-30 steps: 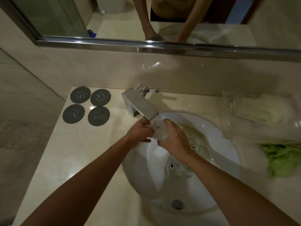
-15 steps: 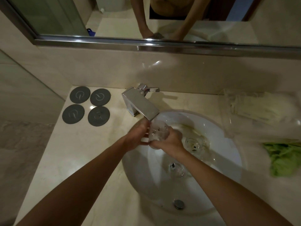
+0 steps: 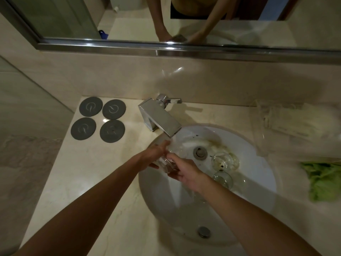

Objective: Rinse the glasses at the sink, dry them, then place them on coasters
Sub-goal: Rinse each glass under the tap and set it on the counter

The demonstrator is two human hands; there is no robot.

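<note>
Clear glass, wet and slippery by my guess, is what I have in both hands: a tumbler (image 3: 166,163) held low over the left part of the sink (image 3: 258,148), just below and in front of the faucet (image 3: 162,122). My forearms come in from the bottom corners and meet there. My right hand (image 3: 186,172) cups the glass from the near side, its fingers (image 3: 172,175) curled under and clamped on it; my left hand (image 3: 156,156) presses on the far left side, fingers closed against the wall of the glass. I judge I hold it with two hands so it will not slip while I turn it for rinsing. Whether water is running I cannot tell.

Further right in the basin two more glasses (image 3: 224,160) lie near the drain (image 3: 199,152), waiting their turn, I think. Beyond, on the desk (image 3: 77,172) to the left, four grey coasters (image 3: 97,120) sit bare in a square. A green cloth (image 3: 323,182) lies at the right, handy for drying. The mirror (image 3: 184,21) is farthest.
</note>
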